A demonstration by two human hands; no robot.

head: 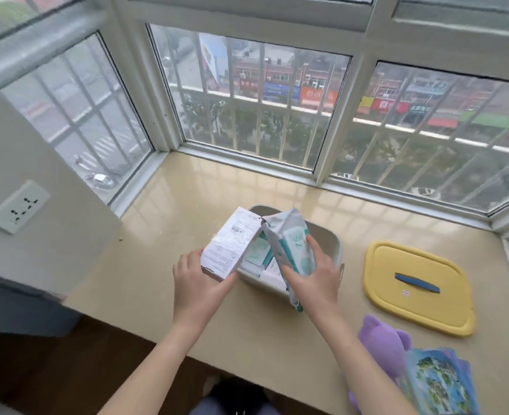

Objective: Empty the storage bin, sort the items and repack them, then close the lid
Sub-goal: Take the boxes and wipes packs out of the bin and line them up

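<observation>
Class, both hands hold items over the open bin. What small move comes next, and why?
Probably lay the box in the left hand and the packet in the right hand on the sill beside the bin: more items lie inside to empty.

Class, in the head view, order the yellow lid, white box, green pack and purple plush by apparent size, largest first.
1. The yellow lid.
2. The white box and the green pack look about alike; no ranking.
The purple plush is nearest the camera and partly hidden, so unsure.

Box (pixel 232 244) print unreadable — bin (pixel 326 238) contents mostly hidden; cards (pixel 438 381) cut by bottom edge.
</observation>
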